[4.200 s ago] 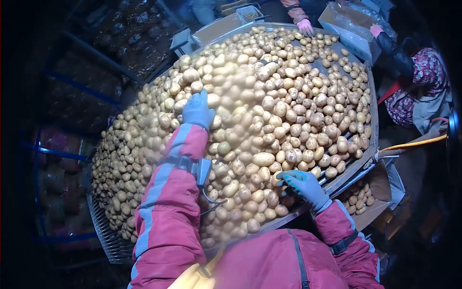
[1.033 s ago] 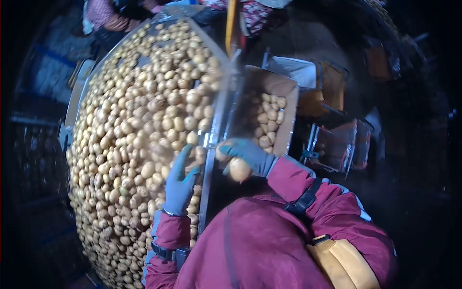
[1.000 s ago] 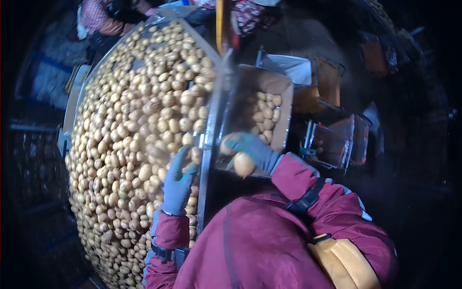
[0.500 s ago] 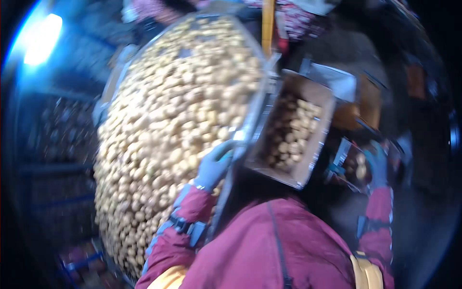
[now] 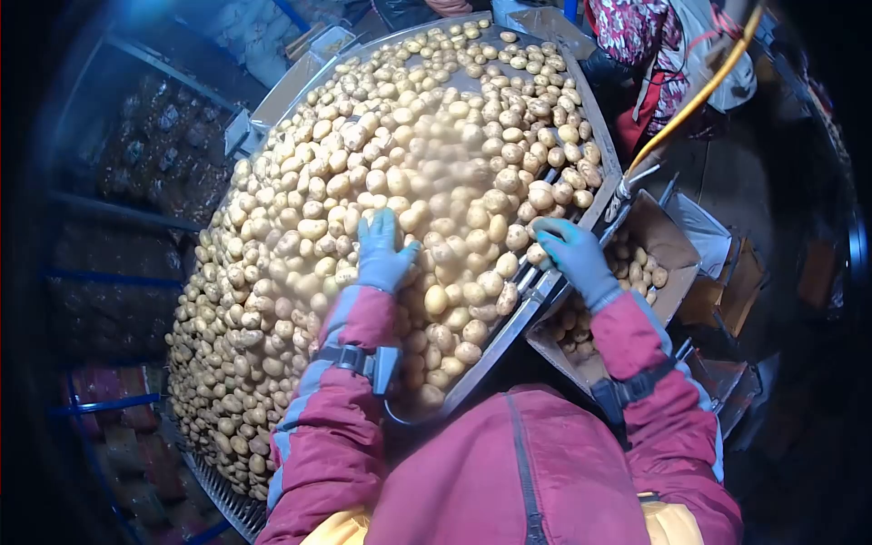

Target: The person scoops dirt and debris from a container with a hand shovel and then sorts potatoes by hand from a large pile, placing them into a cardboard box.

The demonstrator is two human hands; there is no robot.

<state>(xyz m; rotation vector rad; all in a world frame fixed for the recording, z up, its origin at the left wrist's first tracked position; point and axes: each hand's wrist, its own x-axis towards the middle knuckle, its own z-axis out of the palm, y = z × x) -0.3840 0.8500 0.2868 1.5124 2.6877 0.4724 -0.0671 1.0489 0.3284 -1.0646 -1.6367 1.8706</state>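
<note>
A large heap of yellow potatoes (image 5: 309, 227) covers the metal-rimmed table (image 5: 495, 350) in front of me. My left hand (image 5: 383, 254), in a blue-green glove, lies on the heap with its fingers spread and holds nothing. At the table's right rim, my right hand (image 5: 577, 259), gloved alike, reaches over the edge. Its fingers are slightly bent and apart, with the tips beside a potato (image 5: 538, 253); contact is hard to make out. Partly hidden under my right forearm is a cardboard box (image 5: 668, 236) with potatoes inside.
A yellow cable (image 5: 699, 95) hangs at the upper right, near another person in a patterned garment (image 5: 627, 32). More open boxes (image 5: 736, 282) stand on the right. Blue-railed racks (image 5: 118, 277) are on the left, and a white-lined box (image 5: 291, 91) adjoins the table's far left edge.
My right hand has moved from a small container on the right to the table's rim. My left hand has shifted from the rim onto the potatoes. The view has turned.
</note>
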